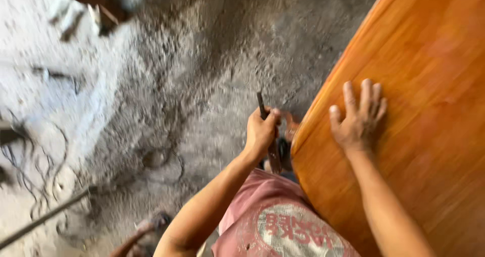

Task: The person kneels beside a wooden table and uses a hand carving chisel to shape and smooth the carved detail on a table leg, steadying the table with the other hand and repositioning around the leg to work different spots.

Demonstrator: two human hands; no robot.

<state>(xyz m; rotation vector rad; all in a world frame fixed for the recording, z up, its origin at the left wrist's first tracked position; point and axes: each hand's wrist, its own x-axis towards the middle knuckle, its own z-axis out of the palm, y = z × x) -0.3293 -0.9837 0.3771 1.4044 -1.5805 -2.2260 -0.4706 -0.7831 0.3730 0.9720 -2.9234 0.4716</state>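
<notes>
Two hands at work. Right hand (pixel 359 116) lies flat and open, fingers spread, on the glossy orange-brown wooden tabletop (pixel 429 60), near its rounded edge. Left hand (pixel 260 132) is closed in a fist around a slim dark metal tool (pixel 261 104), held just beside that edge, above the dusty grey concrete floor (pixel 202 60); the tool's lower end is hidden behind the hand. Judgement: the tool looks rigid and light, best taken mid-shaft. The lacquered panel looks heavy, stiff, slippery; a flat palm steadies it. Frame blurred.
</notes>
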